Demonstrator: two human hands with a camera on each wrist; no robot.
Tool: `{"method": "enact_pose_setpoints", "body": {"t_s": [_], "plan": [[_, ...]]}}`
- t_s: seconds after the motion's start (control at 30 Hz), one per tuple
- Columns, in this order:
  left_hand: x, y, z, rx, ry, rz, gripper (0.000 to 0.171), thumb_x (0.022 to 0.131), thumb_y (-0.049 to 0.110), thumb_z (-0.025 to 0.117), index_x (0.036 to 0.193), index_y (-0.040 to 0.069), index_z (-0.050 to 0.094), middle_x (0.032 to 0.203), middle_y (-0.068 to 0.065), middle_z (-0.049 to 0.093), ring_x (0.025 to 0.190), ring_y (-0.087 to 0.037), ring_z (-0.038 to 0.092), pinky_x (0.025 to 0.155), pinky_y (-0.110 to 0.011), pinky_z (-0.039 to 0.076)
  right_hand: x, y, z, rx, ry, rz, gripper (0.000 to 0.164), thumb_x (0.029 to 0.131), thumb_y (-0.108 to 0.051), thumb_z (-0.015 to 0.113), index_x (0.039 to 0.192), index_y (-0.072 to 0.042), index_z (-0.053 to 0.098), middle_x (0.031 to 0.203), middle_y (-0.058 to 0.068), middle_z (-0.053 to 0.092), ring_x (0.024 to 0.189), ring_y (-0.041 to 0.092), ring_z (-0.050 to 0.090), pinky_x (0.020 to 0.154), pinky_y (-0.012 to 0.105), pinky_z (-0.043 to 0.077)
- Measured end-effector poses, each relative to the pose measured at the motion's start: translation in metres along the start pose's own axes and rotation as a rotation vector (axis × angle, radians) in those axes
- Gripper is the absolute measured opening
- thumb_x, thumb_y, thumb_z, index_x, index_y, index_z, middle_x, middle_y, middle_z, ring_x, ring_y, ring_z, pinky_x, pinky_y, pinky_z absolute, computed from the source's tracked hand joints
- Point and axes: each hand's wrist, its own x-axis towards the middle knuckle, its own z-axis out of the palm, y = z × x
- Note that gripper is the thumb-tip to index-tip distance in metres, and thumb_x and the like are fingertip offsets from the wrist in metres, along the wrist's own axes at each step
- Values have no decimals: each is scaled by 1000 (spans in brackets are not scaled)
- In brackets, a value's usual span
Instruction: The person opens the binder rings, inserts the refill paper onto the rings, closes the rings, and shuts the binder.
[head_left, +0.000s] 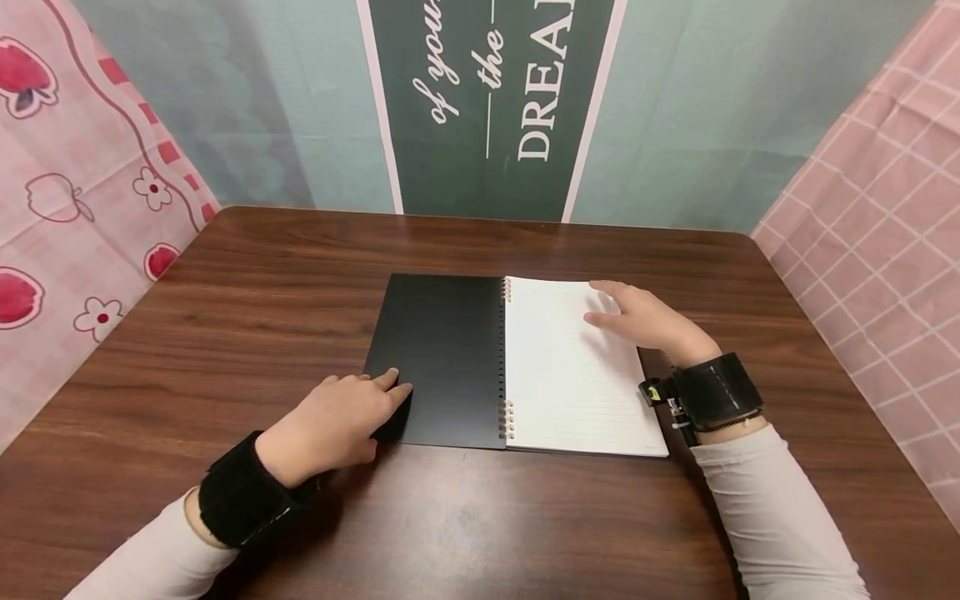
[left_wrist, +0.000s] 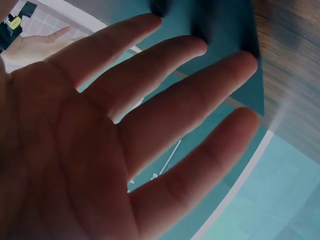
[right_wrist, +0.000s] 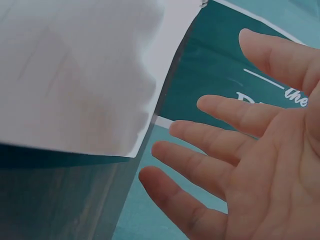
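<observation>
A spiral-bound notebook [head_left: 570, 375] lies spread flat, its lined white page on the right and its black cover [head_left: 442, 350] turned over to the left. My left hand [head_left: 337, 421] rests at the lower left edge of the cover, fingers extended over it. In the left wrist view its long fingers [left_wrist: 187, 102] are straight and spread against the dark cover. Over the upper right part of the page is my right hand [head_left: 648, 321], with nothing in its grasp. The right wrist view shows its fingers [right_wrist: 210, 160] straight and apart, beside the page's corner.
The notebook lies on a brown wood-grain table [head_left: 247, 333]. Behind the table hangs a teal and dark green cloth [head_left: 480, 183] with white lettering. A pink fruit-print cloth [head_left: 82, 250] stands at the left, a pink checked one [head_left: 885, 217] at the right.
</observation>
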Motion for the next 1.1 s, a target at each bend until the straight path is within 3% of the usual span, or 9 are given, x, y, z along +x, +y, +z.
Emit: {"method": "enact_pose_setpoints", "body": {"t_s": [0.2,0.33,0.43,0.5,0.63,0.77,0.97,1.1], "plan": [[-2,-1,2,23,86,54,62,69,-5,68,131,1,63,132,-26,62,66,-32,63,50,-28,34,5,6,2,4,-59,8,69,103,-31,52,154,6,24,158,31,26,147,47,23,116,61,24],[-2,-2,6,31,126,85,60,70,-8,66,129,-1,64,127,-27,64,44,-17,44,46,-24,21,7,8,4,-4,-91,-1,69,103,-31,52,153,7,24,158,31,26,148,46,23,117,60,24],[-2,0,9,84,168,117,54,75,-9,66,128,-1,64,122,-27,67,39,-9,26,46,-23,14,6,9,4,-21,-110,-3,69,103,-31,51,153,8,23,158,31,25,148,46,22,117,59,23],[-2,1,11,133,198,138,51,78,-9,68,128,-1,64,119,-26,69,37,-8,21,45,-23,13,6,9,4,-29,-123,4,70,103,-31,51,153,8,22,159,31,23,149,45,20,118,59,22],[-1,3,13,189,230,159,46,81,-6,69,126,1,66,114,-26,71,34,-12,28,41,-23,20,5,8,4,-29,-147,22,73,103,-34,52,154,7,20,160,31,17,150,46,15,119,60,18],[-2,3,14,179,235,172,43,81,-8,68,124,1,68,111,-26,71,34,-13,32,40,-24,27,4,7,5,-26,-162,31,76,102,-38,53,155,6,20,161,32,12,151,46,11,119,61,16],[1,3,11,211,272,220,47,78,-9,65,124,1,67,103,-24,73,35,-10,27,42,-22,18,4,8,5,-30,-167,35,74,102,-36,53,155,6,21,161,31,10,151,45,10,119,61,16],[3,1,10,246,292,259,47,76,-7,65,123,1,68,96,-21,73,35,-9,26,42,-21,17,4,9,5,-35,-169,32,74,102,-36,54,154,6,22,161,32,10,151,46,11,118,61,17]]}}
